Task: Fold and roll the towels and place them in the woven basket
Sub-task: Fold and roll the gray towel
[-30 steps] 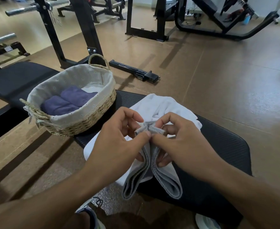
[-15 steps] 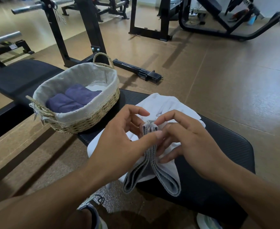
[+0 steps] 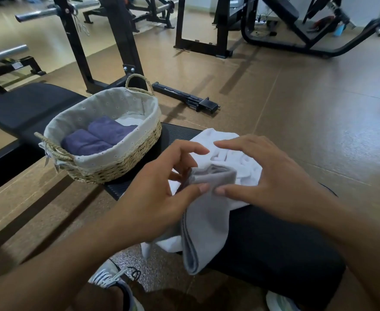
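A folded grey towel [image 3: 203, 230] hangs over the front edge of the black bench pad [image 3: 274, 243]. Its top end is curled into a small roll between my hands. My left hand [image 3: 162, 194] pinches the roll with thumb and fingers from the left. My right hand [image 3: 263, 176] presses on it from the right, thumb at the front and fingers arched over. Beneath lies a crumpled white towel [image 3: 234, 151]. The woven basket [image 3: 117, 167] with a cloth liner stands on the bench to the left and holds two rolled purple towels [image 3: 99, 136].
Black rack uprights [image 3: 126, 41] and a barbell [image 3: 47, 12] stand behind the basket. A loose black bar [image 3: 184, 97] lies on the brown floor. More gym machines fill the back. My shoes [image 3: 115, 279] show below the bench edge.
The grey towel's top end has been turned over into a small roll. My right fingers have spread over it, and both hands sit slightly farther from me.
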Demonstrator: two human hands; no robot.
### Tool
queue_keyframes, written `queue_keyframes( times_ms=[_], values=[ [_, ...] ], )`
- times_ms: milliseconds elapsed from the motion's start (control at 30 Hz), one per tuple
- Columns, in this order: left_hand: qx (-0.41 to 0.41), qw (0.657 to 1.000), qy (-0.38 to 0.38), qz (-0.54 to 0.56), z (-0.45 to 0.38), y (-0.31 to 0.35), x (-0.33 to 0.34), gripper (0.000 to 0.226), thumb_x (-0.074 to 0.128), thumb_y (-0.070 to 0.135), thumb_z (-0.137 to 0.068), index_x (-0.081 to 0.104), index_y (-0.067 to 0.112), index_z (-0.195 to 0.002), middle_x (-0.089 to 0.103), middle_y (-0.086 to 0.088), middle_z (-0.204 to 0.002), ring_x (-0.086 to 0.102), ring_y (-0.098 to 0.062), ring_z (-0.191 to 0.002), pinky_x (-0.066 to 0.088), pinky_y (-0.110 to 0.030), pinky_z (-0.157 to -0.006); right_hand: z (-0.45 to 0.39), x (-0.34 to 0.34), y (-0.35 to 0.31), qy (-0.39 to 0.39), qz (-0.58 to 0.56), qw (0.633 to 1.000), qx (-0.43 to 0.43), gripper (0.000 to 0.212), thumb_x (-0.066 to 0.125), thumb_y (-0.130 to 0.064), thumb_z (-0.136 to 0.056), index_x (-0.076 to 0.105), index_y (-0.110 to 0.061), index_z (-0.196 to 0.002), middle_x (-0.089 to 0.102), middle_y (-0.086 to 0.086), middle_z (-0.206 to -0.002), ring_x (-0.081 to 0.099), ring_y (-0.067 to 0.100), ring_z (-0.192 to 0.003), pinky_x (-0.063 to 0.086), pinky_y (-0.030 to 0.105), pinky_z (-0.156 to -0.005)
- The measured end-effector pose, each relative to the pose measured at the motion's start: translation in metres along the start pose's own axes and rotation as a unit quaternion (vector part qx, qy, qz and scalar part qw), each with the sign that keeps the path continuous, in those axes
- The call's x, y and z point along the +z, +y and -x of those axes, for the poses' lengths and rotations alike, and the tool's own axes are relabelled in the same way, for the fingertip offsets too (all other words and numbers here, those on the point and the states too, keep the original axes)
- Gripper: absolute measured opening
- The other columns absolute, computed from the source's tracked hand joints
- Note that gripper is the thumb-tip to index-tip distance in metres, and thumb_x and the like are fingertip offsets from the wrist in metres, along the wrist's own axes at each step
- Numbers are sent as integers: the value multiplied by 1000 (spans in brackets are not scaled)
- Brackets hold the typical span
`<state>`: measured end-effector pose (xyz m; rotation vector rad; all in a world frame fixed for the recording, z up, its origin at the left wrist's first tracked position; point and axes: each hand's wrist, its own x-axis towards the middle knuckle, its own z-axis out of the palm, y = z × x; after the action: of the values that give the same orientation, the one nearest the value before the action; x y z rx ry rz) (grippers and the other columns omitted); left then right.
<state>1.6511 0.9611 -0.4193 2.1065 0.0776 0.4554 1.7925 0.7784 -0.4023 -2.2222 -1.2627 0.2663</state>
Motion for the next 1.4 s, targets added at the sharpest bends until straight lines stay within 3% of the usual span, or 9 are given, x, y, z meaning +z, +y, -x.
queue_keyframes(
  times_ms=[67,167,433,567,733,867,967,1133,1400],
  values=[
    [35,999,-33,15,1,2,-5,40,73,23,-86,55,36,-120,60,8,-98,63,-16,-99,50,-22,-90,-1,-5,5,-56,23,998,-12,81,74,-70,-66,45,-52,-139,44,-36,-139,32,-11,-135,28,17,-108],
    [38,997,-37,48,0,3,-6,34,68,29,-86,57,33,-118,60,5,-101,62,-20,-103,53,-28,-89,1,-5,5,-101,-33,994,5,55,79,-63,-68,64,-44,-117,64,-30,-116,54,-8,-114,39,11,-89],
    [-68,996,4,63,-8,-7,-3,56,73,57,-71,54,43,-121,64,12,-102,65,-9,-95,57,-27,-72,-1,7,5,-73,-92,993,24,15,66,-49,-88,62,-35,-91,67,-17,-86,61,3,-81,43,13,-66],
    [-133,979,-147,-48,-10,-21,-19,69,87,62,-56,61,36,-113,72,6,-98,70,-15,-90,59,-43,-79,-4,3,11,-44,-172,982,58,12,68,-40,-90,63,-29,-92,74,-12,-91,67,3,-80,49,21,-71],
    [-137,984,-109,-22,-13,-35,-21,44,84,55,-64,69,20,-86,71,-4,-81,66,-26,-75,55,-47,-74,-4,-6,33,-189,-230,947,120,29,68,-31,-94,60,-17,-118,76,-4,-111,72,20,-106,54,51,-97],
    [-102,991,-88,4,-12,-30,-14,39,93,46,-63,69,20,-80,68,-5,-75,54,-6,-68,46,-29,-66,-2,-2,31,-204,-225,948,99,44,83,-26,-81,61,-26,-119,75,-4,-106,70,9,-96,54,36,-86],
    [-94,993,-61,23,-13,-25,-9,35,91,39,-60,66,19,-75,62,2,-66,51,-5,-64,41,-23,-62,-4,2,24,-162,-162,971,72,41,87,-37,-75,65,-32,-109,74,3,-97,68,23,-85,54,47,-80],
    [-106,992,-63,32,-13,-25,-9,49,95,40,-56,59,12,-74,58,8,-62,47,-7,-61,38,-25,-58,-3,4,19,-151,-111,980,66,28,87,-42,-72,69,-28,-88,73,-8,-88,67,9,-80,53,30,-72],
    [-191,971,-134,59,-16,-33,6,50,85,46,-69,55,10,-86,54,8,-52,44,-5,-47,33,-15,-45,-3,-5,30,-241,-119,955,128,31,84,-42,-76,69,-26,-98,77,-7,-87,71,6,-77,54,25,-71]
  ],
)
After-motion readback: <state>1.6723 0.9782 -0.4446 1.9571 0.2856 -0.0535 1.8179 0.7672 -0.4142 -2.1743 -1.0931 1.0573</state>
